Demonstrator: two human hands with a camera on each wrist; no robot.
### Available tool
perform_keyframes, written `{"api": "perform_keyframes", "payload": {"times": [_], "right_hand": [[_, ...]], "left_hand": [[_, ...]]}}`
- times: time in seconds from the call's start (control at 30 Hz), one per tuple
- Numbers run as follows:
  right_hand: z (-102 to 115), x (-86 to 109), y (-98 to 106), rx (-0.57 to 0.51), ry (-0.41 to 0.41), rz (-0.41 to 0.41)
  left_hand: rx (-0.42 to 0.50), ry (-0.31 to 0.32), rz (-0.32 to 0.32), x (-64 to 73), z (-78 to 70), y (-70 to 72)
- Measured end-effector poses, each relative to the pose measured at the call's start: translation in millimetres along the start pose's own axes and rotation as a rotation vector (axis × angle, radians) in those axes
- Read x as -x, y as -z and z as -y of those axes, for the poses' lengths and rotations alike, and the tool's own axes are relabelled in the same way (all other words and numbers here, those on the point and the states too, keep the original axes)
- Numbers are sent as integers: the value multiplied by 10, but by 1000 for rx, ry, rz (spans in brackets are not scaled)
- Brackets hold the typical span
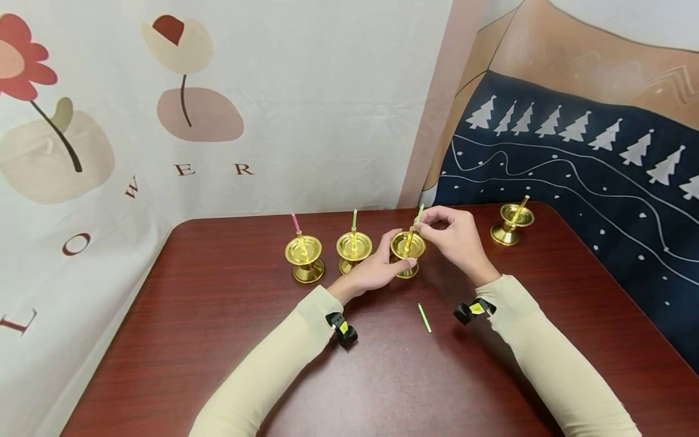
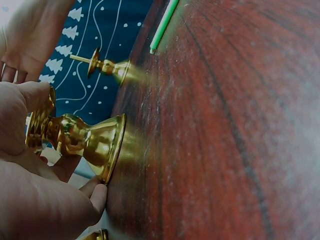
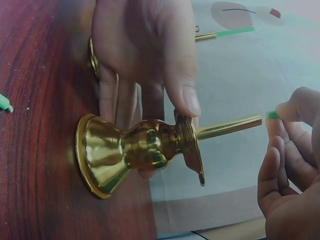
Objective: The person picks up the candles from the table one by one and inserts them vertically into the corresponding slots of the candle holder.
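Observation:
My left hand (image 1: 375, 271) grips a brass candle holder (image 3: 147, 147) around its dish and stem, thumb at the dish rim. The holder stands upright on the table, a thin tube (image 3: 230, 127) rising from its dish. Between thumb and fingertips, my right hand (image 1: 454, 238) pinches a green candle (image 1: 420, 213). In the right wrist view the candle's lower end is just off the tube's open tip, and the rest is hidden by the fingers. Another green candle (image 1: 424, 318) lies on the table in front of the hands.
Left of the hands stand two brass holders, one bearing a pink candle (image 1: 296, 223), the other a green candle (image 1: 355, 219). A holder with a bare tube (image 1: 505, 235) stands at the table's back right. Printed cloths (image 1: 327, 121) hang behind the dark red table (image 1: 218, 291).

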State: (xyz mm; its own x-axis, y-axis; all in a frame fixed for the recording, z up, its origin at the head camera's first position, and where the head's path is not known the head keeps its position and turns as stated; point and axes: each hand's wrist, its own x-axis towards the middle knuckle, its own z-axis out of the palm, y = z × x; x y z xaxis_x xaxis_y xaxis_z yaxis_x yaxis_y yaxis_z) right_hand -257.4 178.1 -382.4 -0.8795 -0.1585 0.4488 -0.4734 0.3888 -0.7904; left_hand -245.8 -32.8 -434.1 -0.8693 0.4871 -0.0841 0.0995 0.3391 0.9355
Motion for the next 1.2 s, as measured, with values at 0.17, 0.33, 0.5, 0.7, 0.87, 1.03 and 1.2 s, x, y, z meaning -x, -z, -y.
{"api": "perform_keyframes", "payload": {"times": [0.17, 0.33, 0.5, 0.7, 0.87, 1.03, 1.2], "right_hand": [[-34, -30, -21, -23, -2, -10], [-53, -45, -32, -9, -6, -4], [-41, -44, -39, -5, -6, 0], [-38, -40, -41, -5, 4, 7], [-61, -50, -33, 2, 1, 13], [-71, -53, -35, 5, 17, 11], [-82, -47, -39, 6, 44, 19]], "left_hand": [[0, 4, 2, 2, -6, 4], [8, 1, 2, -2, 1, 4], [4, -3, 6, -5, 12, 5], [3, -3, 8, -3, 19, 7], [6, -2, 5, -3, 15, 6], [5, -3, 5, -3, 12, 6], [8, -6, 4, 0, 13, 5]]}}
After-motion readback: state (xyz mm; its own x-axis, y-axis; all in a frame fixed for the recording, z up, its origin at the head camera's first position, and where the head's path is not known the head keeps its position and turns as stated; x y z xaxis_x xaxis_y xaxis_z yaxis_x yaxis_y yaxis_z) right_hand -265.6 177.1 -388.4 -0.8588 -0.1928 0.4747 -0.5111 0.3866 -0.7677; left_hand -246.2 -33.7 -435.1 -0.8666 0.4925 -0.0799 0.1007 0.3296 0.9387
